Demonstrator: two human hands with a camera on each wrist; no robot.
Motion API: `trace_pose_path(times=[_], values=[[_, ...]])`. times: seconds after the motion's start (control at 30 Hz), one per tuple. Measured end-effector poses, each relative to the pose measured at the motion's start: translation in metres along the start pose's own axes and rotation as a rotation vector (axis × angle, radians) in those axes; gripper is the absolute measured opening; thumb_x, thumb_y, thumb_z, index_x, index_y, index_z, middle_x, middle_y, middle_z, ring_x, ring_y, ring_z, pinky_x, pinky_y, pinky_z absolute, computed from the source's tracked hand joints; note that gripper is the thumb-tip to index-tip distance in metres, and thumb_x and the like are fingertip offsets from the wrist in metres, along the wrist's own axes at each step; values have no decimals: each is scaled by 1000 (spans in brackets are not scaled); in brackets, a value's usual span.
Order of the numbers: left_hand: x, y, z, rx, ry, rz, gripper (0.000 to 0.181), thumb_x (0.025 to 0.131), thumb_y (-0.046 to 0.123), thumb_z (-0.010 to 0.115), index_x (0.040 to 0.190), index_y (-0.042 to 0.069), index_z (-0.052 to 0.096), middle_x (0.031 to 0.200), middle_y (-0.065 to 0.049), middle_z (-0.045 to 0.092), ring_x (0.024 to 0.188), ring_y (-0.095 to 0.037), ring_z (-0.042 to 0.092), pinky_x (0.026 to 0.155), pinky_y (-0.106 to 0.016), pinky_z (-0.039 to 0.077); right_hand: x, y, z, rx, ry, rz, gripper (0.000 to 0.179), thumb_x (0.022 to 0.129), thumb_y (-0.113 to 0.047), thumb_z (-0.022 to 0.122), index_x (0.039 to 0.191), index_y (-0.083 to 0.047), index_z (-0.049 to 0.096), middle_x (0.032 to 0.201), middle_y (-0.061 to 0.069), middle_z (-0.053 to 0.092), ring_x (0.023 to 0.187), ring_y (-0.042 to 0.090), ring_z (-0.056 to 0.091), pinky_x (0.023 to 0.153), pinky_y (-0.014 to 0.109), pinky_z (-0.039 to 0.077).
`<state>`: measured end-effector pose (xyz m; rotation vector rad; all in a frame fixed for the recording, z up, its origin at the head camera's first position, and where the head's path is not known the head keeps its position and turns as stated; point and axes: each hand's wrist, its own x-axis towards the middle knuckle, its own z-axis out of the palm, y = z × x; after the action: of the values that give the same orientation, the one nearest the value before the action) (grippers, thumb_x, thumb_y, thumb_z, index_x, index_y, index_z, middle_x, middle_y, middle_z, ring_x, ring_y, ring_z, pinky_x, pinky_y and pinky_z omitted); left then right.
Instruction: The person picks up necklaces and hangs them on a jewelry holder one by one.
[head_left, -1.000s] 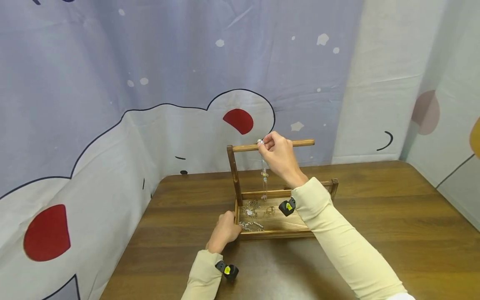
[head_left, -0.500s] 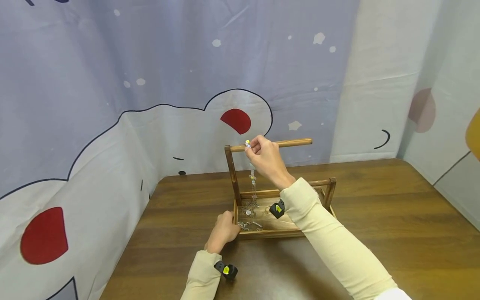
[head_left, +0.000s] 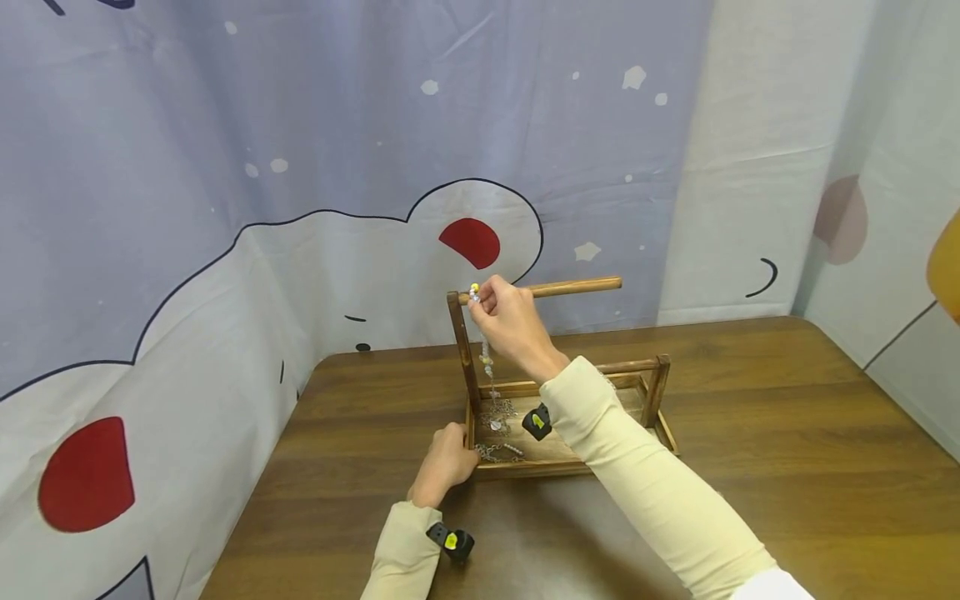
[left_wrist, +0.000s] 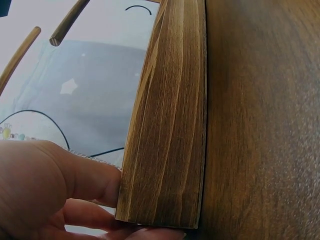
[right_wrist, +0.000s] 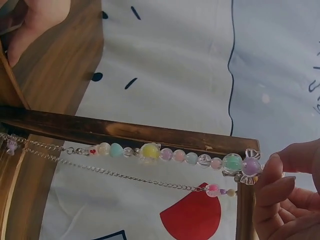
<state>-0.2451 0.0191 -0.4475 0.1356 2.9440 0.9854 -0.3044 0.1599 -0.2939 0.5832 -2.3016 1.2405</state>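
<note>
My right hand [head_left: 512, 323] pinches a necklace [right_wrist: 150, 152] of pastel beads with a silver chain. It holds the necklace at the upper bar [head_left: 577, 287] of a wooden jewellery stand, close to the tall left post [head_left: 462, 346]. Two strands hang down beside that post toward the tray; whether the bar bears their weight, I cannot tell. With my left hand [head_left: 447, 457] I grip the tray's left end near the front corner, thumb and fingers against the brown wooden wall [left_wrist: 165, 125].
Inside the tray lie silver chains [head_left: 501, 413] and a beaded bracelet-like piece [head_left: 498, 452], both toward the left. A lower bar [head_left: 630, 365] runs behind my right wrist to a short post [head_left: 657, 390]. The brown table [head_left: 375, 400] meets a printed curtain [head_left: 360, 283] at the back.
My right hand has slid leftward along the upper bar with the necklace, from near the middle to beside the tall post. The left hand keeps its grip on the tray.
</note>
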Motion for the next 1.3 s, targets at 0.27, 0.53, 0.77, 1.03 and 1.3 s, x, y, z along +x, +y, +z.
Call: trace_pose_path(times=[0.27,0.53,0.77,1.03,1.3], values=[[0,-1,1,-1,4,-6,12,69,-2,56,80,-2,60,69,-7,52,63,-22,46,54,-32,39,-1,0,7,-34,-12,-25,8,86,-12,58,86,-4,57,75,4,62,67,11,58,62,24,46],[0,-1,2,-1,10,-3,9,68,-1,57,77,0,59,68,-7,51,62,-21,46,54,-32,39,-5,5,15,-37,-23,-9,9,85,-12,59,83,-3,60,71,3,63,57,8,58,54,20,46],[0,-1,1,-8,8,-2,9,69,-1,56,77,-1,59,68,-7,50,60,-21,46,52,-32,38,-9,11,17,-54,-26,9,8,85,-11,60,83,-3,61,72,5,65,56,7,60,56,21,47],[1,-2,1,-2,13,-3,9,68,-1,57,77,-1,59,67,-7,50,61,-22,46,52,-32,38,-21,18,20,-28,-43,52,9,85,-12,60,86,-3,62,74,4,64,59,9,59,56,22,47],[1,-1,0,-12,7,5,7,68,-1,57,75,1,58,67,-6,51,59,-20,46,52,-31,39,-49,35,30,-5,-126,105,8,85,-12,60,85,-4,61,72,3,62,59,9,56,54,21,46]])
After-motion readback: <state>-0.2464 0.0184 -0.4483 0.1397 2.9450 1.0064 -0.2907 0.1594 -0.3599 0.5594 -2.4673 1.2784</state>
